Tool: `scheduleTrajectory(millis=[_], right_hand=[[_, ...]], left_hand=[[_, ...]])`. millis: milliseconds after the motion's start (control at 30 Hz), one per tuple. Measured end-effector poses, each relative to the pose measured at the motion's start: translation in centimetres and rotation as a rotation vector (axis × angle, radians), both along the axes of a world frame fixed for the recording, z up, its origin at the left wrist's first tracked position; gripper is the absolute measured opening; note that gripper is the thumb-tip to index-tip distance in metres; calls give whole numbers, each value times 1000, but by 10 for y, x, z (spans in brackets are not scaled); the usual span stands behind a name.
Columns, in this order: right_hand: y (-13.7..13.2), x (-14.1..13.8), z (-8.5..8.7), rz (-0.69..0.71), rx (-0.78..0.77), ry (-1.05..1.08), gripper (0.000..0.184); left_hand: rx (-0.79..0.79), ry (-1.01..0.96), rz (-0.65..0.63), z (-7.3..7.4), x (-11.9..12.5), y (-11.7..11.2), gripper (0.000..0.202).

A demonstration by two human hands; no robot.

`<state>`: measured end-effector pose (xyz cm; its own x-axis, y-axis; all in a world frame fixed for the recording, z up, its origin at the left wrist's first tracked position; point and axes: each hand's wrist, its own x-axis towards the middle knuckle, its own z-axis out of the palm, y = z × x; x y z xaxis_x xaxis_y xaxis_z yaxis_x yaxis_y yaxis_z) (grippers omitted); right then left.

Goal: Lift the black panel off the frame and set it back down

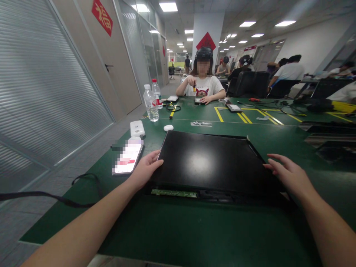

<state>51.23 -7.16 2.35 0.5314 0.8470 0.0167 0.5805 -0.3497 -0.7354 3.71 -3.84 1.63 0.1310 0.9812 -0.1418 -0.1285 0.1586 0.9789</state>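
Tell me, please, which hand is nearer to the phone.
Left. The left hand is close beside the phone, at the left edge of the black panel; the right hand is at the panel's opposite edge.

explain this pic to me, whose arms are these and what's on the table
It's one picture, from a camera worn on a person's head, looking forward and down. There's no machine: the bare arms are that person's. The left hand holds the left edge of a black panel; the right hand is at its right edge, though its grip is unclear. A circuit strip shows along the near side. On the green table are also a phone and two bottles. Another person sits opposite.
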Motion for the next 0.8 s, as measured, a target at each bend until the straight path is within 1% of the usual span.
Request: scheduleTrajectory(millis=[167,300,500,700,800], right_hand=[[2,6,-6,-1,-11,-63,67],[4,11,-11,-12,-68,-98,64],[4,10,-10,-22,-85,-89,62],[5,8,-12,-6,-30,-94,61],[5,9,-13,-7,-26,-90,60]], left_hand=[[-3,4,1,-1,-1,0,63],[7,21,9,-1,0,0,66],[15,21,13,1,2,-1,69],[30,9,-16,2,3,-3,67],[42,15,-22,1,3,-2,68]])
